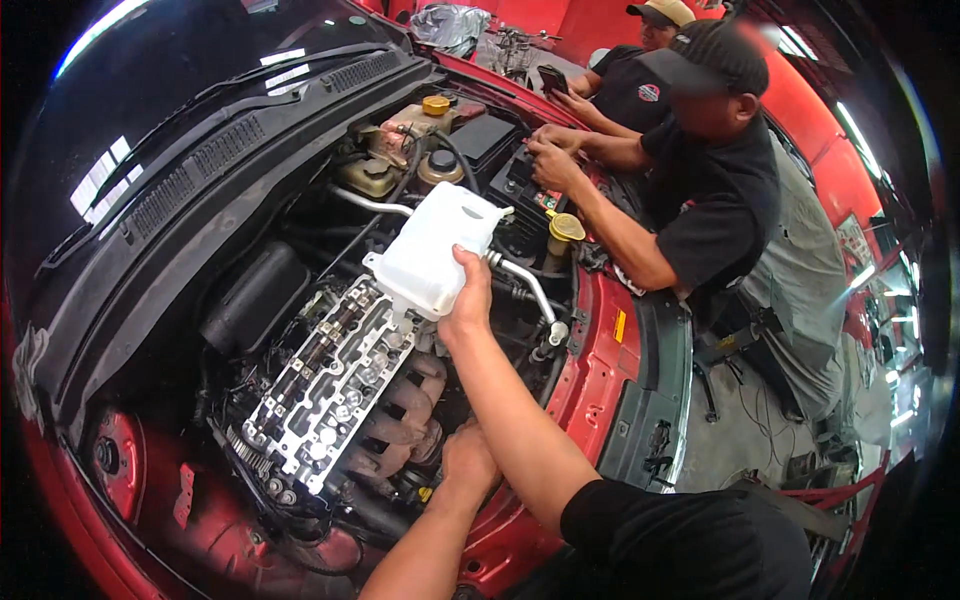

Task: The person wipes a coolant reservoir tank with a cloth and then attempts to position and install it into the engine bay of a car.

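A white, translucent plastic reservoir tank [436, 245] is held by my right hand [470, 300], above the far end of the engine. The thumb lies over its near side; the other fingers are hidden beneath it. Lower down, my left hand [470, 460] reaches in beside the rusty exhaust manifold [412, 405], its fingers out of sight. Left of both hands lies the exposed cylinder head [335, 385], with its cover off and the valve gear showing. A metal pipe [530, 285] runs just right of the tank.
A co-worker's hands [555, 155] are over the battery [515, 190] at the far right; another person behind holds a phone [553, 80]. A yellow-capped filler [566, 228] and a black-capped reservoir [441, 168] stand near the tank. The red front panel [598, 370] borders the bay.
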Motion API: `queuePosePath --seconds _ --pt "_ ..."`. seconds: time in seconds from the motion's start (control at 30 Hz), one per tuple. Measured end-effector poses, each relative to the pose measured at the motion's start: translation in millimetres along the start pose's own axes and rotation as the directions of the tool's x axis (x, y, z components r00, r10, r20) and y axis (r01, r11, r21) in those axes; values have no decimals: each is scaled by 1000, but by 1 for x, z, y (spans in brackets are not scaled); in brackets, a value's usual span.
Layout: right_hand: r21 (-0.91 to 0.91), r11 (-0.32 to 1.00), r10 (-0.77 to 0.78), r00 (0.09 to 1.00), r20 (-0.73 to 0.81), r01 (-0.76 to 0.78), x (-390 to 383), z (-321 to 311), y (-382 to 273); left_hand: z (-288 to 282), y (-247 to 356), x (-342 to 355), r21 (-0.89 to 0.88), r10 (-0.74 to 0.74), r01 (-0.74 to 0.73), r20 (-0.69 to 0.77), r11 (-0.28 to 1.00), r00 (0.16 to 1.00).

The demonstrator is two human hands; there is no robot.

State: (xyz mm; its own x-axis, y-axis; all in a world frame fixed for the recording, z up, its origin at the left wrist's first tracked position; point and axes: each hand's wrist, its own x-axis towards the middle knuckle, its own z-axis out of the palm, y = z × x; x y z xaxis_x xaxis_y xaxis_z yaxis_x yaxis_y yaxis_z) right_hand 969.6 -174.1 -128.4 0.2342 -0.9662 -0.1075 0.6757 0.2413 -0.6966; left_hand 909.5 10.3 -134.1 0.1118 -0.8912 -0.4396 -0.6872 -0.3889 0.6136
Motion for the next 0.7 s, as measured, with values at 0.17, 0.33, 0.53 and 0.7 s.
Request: queuePosePath --seconds 0.17,0.33,0.53,0.7 --pt "33 999 6 1000 5 -6 0 1 -1 2 -3 -2 -14 13 -13 -8 1000 1000" --pt "82 996 19 1000 7 -20 -1 2 -3 1 -1 0 -5 -3 3 8 1000 1000" --pt "92 995 22 999 27 -24 2 -1 2 5 -6 4 -43 -32 32 21 999 999" --pt "98 995 21 999 30 -24 3 -3 2 -2 1 0 -33 -34 34 23 999 999"
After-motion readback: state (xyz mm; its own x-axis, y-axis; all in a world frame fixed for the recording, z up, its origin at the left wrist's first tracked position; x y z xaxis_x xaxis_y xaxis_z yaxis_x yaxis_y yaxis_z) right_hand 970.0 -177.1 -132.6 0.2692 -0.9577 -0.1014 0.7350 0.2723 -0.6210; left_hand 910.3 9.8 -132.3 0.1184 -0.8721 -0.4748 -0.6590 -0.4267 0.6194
